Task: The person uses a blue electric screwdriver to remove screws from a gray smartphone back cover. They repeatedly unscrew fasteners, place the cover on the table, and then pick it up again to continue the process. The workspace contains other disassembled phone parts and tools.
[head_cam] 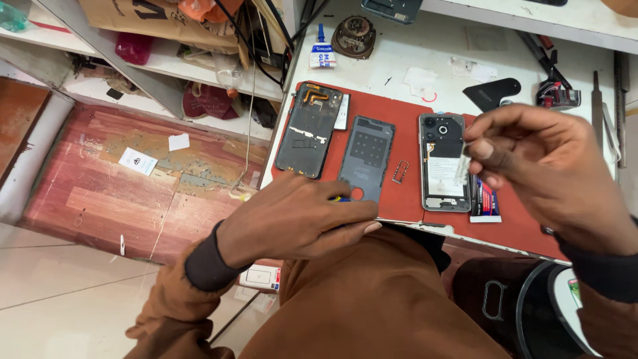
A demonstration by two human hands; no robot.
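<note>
My left hand [299, 223] rests at the near edge of a red work mat [395, 126], its fingers closed over a small blue object [340, 199] that is mostly hidden. Just beyond it lies a grey phone back cover [365, 156]. My right hand [541, 169] hovers above the mat's right side and pinches a small white scrap [463, 167] between thumb and fingers. Under that scrap lies an opened phone [443, 163] with its camera and white battery showing. A phone frame with an orange flex cable [310, 129] lies on the mat's left.
A small metal SIM tray [401, 171] lies between cover and opened phone. A small glue tube [486, 203] lies beside the phone. On the white table stand a glue bottle [322, 53], a round brown part [353, 36], a black pick [492, 93] and tools [557, 90]. Cluttered shelves stand left.
</note>
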